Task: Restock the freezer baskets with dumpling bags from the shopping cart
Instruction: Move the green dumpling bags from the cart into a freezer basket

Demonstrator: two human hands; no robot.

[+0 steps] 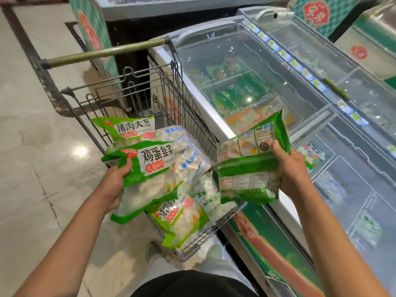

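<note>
Over the shopping cart [137, 97], left of the chest freezer [214, 116]: restocking looks part done at most, with several dumpling bags [182, 219] left in the cart and some freezer baskets [334, 166] showing gaps under the glass lid. Left hand [116, 181], arm reaching forward, grips a green egg-and-chive bag [150, 168] by its top corner above the cart. Right hand [291, 168] holds two stacked green bags [248, 163] at the freezer's near edge, thumb on top.
</note>
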